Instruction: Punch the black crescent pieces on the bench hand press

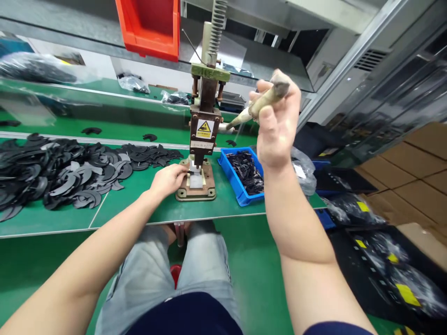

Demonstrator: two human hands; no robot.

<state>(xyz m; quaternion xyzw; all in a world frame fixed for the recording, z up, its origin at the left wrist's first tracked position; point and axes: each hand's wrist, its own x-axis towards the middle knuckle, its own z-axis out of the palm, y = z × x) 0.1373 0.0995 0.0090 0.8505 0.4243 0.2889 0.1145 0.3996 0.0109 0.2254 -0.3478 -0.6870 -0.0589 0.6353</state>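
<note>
A hand-operated bench press (205, 116) stands on the green table in front of me, its spring and column rising at the top. My right hand (277, 121) is raised and wrapped round the press's lever handle (267, 100), which has a worn, pale covering. At the press base (181, 191), my left hand (170, 179) pinches a small dark part (191, 172) at the pale fixture block (196, 180), just under the ram. The fingers partly hide this part, so its full shape does not show.
A pile of black curved pieces (75, 179) covers the table's left side. Right of the press stands a blue bin (240, 199) of small black parts. A red bin (153, 49) sits on the shelf above. Cartons (405, 160) and bagged goods (380, 246) are at the right.
</note>
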